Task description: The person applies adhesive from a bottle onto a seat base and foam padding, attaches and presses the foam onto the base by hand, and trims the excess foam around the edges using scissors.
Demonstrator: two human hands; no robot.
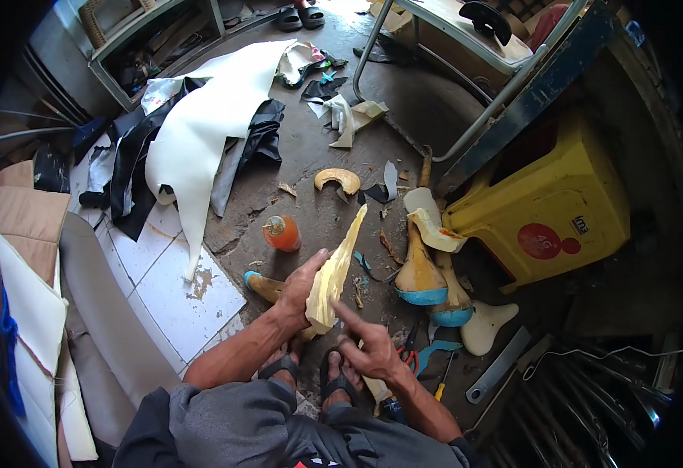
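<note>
My left hand (304, 290) is closed around a long pale-yellow piece that looks like foam (330, 285). It tapers to a point away from me, and its face looks rough and cut. My right hand (371, 352) has its index finger stretched out at the lower right edge of the piece, with the other fingers curled and nothing visible in them. Whether the fingertip touches the piece I cannot tell. Beyond my left hand stands a bottle of orange liquid (281, 233). A curved foam-like offcut (337, 181) lies farther off.
Wooden tools with blue ends (422, 274) lie to the right, beside a tipped yellow plastic stool (571, 210). Red-handled pliers (412, 360), a yellow-handled screwdriver (440, 390) and a flat metal bar (499, 365) are nearer. White sheet material (209, 109) spreads at left.
</note>
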